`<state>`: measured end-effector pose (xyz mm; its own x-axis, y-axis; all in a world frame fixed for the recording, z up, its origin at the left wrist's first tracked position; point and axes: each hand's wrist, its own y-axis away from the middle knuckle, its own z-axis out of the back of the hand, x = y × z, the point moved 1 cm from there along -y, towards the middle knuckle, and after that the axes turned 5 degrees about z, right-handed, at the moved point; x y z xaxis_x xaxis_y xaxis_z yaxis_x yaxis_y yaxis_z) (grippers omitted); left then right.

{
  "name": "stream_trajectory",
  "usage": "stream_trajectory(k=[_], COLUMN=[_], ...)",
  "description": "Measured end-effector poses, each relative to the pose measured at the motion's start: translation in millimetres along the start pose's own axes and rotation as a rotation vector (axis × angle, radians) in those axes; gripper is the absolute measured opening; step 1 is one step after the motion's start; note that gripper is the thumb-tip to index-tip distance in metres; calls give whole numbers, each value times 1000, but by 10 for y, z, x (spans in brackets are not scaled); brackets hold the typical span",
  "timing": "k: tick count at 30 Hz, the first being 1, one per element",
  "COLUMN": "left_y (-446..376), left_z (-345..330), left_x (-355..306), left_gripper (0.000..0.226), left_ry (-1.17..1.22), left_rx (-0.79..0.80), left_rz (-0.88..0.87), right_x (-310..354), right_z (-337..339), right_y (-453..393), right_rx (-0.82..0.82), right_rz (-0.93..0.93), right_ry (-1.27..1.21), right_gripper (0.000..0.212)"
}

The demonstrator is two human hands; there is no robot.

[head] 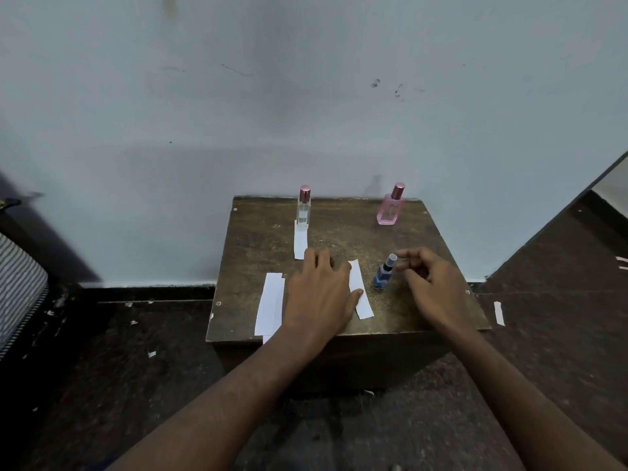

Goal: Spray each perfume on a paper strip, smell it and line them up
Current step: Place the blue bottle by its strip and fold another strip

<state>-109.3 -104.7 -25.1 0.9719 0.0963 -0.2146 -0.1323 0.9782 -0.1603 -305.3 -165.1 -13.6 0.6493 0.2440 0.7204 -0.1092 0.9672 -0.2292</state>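
Observation:
On a small brown table point(424, 300) stand three perfumes: a clear bottle point(303, 210) at the back left, a pink bottle point(390, 207) at the back right, and a small blue spray bottle point(383, 277) nearer me. One paper strip point(300, 244) lies in front of the clear bottle. My left hand point(319, 294) rests flat on the table, its thumb touching another paper strip point(361, 294). A stack of strips point(271, 304) lies at the front left. My right hand point(431, 283) hovers just right of the blue bottle with loosely curled fingers, holding nothing.
The table stands against a pale wall point(306, 113). Scraps of paper, one of them a strip point(499, 313), lie on the dark floor around it. A striped fabric object point(17, 287) sits at the far left.

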Motion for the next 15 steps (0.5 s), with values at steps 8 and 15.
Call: stream_trajectory(k=[8,15], left_y=[-409,-637], left_z=[-58,-168], left_x=[141,129], left_gripper=[50,44], left_ry=[8,5], left_rx=[-45,-76], left_rz=[-21,6], right_x=[-19,-81], right_z=[-97,-112], right_y=[-40,-142], right_rx=[188,290], right_rz=[110,184], right_ry=[60,137], right_gripper=[48,52])
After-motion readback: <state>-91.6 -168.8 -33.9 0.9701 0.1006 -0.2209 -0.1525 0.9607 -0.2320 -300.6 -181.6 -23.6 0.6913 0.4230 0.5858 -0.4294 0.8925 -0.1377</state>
